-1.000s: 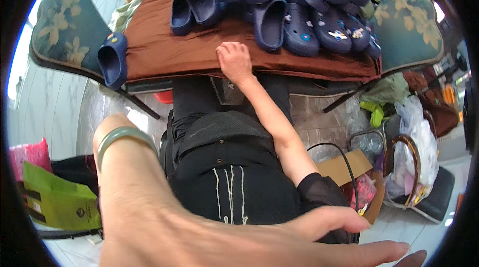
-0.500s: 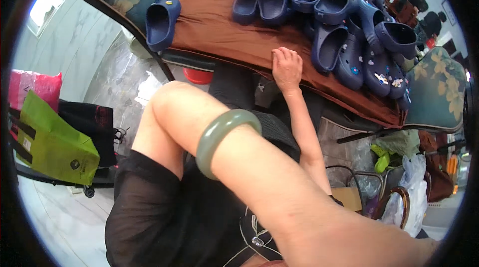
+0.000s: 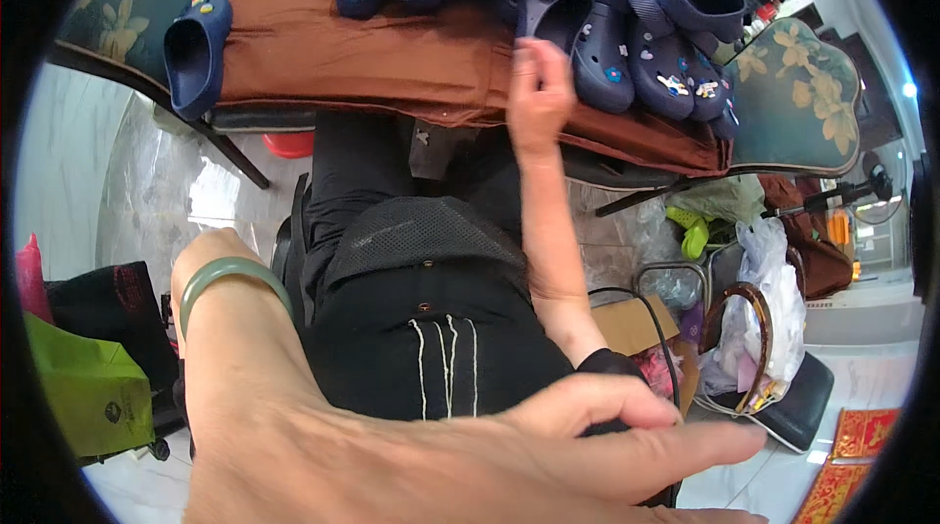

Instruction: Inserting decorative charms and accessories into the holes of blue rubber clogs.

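My left hand (image 3: pixel 431 465) is raised very close in the lower part of the view, its fingers stretched out to the right and nothing in them. A green bangle (image 3: pixel 235 274) circles that forearm. Over the near edge of the brown cloth (image 3: pixel 362 64) is my right hand (image 3: pixel 540 98), somewhat blurred, with its fingers loosely bent, a gap between them and no object showing. Just beyond and beside it sit dark blue clogs (image 3: pixel 599 64), several of them piled together with small charms on top. A single blue clog (image 3: pixel 196 59) stands apart at the cloth's left end.
Flower-patterned chair backs (image 3: pixel 798 103) flank the cloth-covered surface. To the left is a green bag (image 3: pixel 88 387) by a black cloth item. On the right are a clear plastic bag (image 3: pixel 759 309), a cardboard box (image 3: pixel 632 323) and a bright green clog (image 3: pixel 690 230). A red container (image 3: pixel 289 144) is underneath.
My left arm has swung, bringing the hand into view near the bottom. My right hand has lifted from lying on the cloth and its fingers have bent. The view has shifted.
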The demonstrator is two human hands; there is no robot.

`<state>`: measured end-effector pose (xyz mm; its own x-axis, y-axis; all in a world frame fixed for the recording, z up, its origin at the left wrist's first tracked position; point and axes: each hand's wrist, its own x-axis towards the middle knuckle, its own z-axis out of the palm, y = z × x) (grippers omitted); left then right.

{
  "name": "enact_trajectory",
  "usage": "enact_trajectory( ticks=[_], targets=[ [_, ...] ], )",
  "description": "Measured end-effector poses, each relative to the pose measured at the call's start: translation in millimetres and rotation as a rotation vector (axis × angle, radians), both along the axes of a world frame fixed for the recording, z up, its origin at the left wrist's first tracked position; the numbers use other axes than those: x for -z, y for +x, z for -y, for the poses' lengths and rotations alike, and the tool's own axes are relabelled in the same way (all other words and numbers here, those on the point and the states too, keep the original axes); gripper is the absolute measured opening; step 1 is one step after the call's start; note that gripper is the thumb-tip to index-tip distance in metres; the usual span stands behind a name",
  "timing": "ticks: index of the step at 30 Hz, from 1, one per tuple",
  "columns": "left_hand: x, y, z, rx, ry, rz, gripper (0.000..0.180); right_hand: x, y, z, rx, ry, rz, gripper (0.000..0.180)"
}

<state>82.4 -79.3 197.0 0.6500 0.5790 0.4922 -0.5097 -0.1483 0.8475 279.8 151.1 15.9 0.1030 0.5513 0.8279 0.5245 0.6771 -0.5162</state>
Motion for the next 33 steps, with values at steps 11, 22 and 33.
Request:
enact_trajectory(
  ticks=[11,22,33],
  targets=[
    [-10,-21,-45,-0.146,-0.097,0.056,0.035,-72,162,-59,0.194,-0.157,-0.762,0.048],
    [31,-45,-33,-0.039,-0.038,0.409,0.043,-113,153,-105,0.063,-0.495,-1.103,0.088],
    [37,-54,-30,-0.07,0.184,0.253,0.037,-108,196,-134,-0.13,-0.396,-1.088,0.016]
  ],
)
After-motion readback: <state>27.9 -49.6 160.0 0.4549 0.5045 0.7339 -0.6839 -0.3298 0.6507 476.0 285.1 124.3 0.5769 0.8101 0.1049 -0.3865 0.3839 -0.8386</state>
